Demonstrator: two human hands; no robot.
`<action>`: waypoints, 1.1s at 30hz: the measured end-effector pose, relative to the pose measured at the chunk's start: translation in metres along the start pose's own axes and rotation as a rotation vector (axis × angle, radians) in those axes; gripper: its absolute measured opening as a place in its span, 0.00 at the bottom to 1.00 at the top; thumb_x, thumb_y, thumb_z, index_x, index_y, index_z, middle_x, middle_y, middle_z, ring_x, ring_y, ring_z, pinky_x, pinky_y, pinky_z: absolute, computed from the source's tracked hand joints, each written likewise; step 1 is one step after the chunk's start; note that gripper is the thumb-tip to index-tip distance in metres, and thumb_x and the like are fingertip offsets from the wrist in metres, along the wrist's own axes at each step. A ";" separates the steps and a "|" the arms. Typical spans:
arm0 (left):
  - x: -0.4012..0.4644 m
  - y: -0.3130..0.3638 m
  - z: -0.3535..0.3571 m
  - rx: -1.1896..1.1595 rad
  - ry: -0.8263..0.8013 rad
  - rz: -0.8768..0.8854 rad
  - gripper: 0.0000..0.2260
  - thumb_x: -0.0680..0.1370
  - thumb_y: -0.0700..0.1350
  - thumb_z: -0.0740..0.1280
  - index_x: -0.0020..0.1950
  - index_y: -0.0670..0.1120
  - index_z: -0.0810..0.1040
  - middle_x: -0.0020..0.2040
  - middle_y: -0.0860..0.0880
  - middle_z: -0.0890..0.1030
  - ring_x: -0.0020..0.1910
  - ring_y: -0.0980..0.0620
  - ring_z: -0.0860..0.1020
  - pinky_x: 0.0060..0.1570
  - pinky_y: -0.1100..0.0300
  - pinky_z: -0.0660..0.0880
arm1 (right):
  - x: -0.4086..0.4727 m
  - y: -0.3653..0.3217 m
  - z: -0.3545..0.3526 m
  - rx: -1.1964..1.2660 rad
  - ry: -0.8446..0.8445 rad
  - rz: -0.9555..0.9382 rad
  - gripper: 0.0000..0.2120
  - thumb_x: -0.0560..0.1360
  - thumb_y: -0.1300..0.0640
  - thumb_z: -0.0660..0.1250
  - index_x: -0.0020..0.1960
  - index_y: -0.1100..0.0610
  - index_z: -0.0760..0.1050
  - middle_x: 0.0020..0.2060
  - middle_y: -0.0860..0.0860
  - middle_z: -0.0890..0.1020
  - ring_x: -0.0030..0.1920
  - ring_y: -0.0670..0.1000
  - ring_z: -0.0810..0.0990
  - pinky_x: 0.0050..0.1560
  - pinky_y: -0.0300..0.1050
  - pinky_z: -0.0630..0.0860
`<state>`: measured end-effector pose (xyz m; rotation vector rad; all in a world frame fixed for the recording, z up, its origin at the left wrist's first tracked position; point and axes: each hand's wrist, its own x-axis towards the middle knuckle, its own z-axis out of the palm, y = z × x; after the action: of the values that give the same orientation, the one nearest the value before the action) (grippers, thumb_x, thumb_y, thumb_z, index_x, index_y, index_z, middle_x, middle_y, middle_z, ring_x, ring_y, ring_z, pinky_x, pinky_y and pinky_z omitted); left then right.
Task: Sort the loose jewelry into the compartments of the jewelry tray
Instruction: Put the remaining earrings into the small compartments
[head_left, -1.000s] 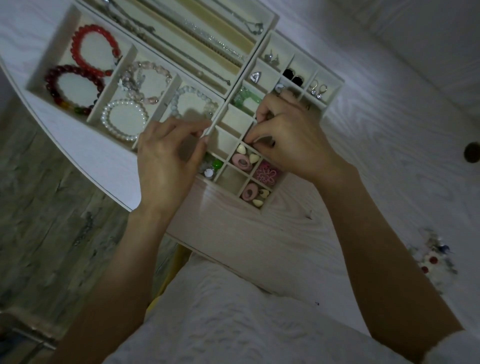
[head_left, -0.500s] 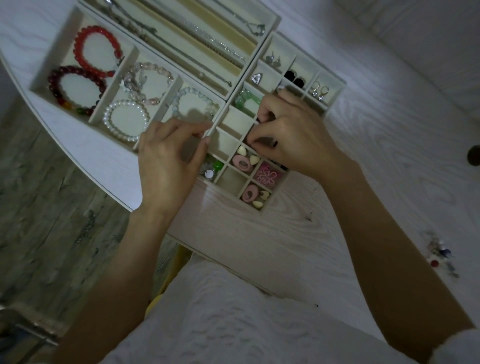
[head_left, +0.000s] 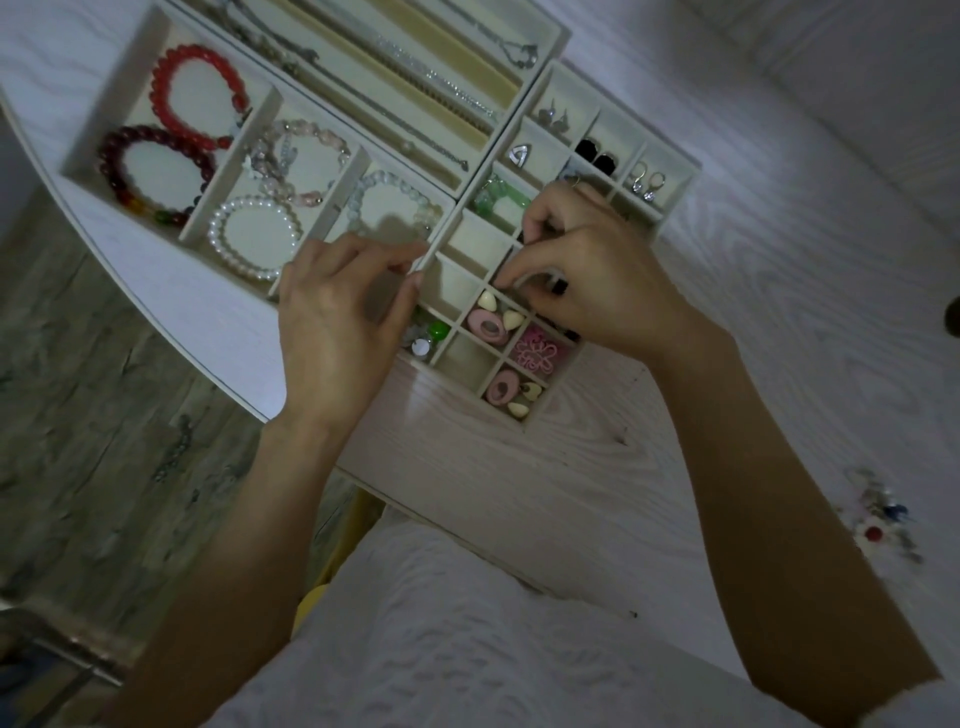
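We see the white table (head_left: 779, 291) with the jewelry tray (head_left: 680, 176) on it. Our left hand (head_left: 337, 332) rests its bent fingers on a tray wall, as before, and holds nothing we can see. Our right hand (head_left: 587, 280) has hardly moved; it still pinches its fingertips over a small box in the tray. What it pinches is hidden, so we cannot tell. A little pile of loose jewelry (head_left: 878, 519) waits far off by our right arm, so sorting is not finished.
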<state>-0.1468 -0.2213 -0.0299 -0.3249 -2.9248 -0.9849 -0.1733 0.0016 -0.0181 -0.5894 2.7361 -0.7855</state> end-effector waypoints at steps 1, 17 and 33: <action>0.000 0.000 0.000 -0.001 0.000 0.001 0.10 0.78 0.47 0.68 0.57 0.46 0.82 0.48 0.48 0.82 0.44 0.47 0.75 0.48 0.52 0.69 | 0.003 0.000 -0.004 -0.022 -0.056 -0.005 0.07 0.67 0.59 0.75 0.45 0.53 0.84 0.43 0.54 0.74 0.48 0.55 0.71 0.39 0.46 0.68; 0.000 0.000 0.001 -0.006 0.005 -0.008 0.09 0.78 0.46 0.68 0.56 0.46 0.82 0.47 0.48 0.82 0.44 0.46 0.75 0.48 0.51 0.70 | -0.008 -0.008 0.007 -0.146 0.159 0.084 0.03 0.68 0.55 0.72 0.39 0.54 0.83 0.41 0.54 0.73 0.45 0.56 0.71 0.40 0.46 0.67; 0.000 -0.002 0.001 -0.001 0.003 0.008 0.09 0.78 0.46 0.68 0.56 0.46 0.82 0.47 0.48 0.82 0.44 0.46 0.75 0.46 0.51 0.70 | 0.005 0.002 -0.004 -0.261 0.108 -0.147 0.06 0.71 0.57 0.67 0.38 0.58 0.81 0.43 0.54 0.74 0.46 0.56 0.72 0.42 0.44 0.66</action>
<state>-0.1475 -0.2224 -0.0315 -0.3343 -2.9181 -0.9857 -0.1800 0.0028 -0.0168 -0.8311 2.9458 -0.5051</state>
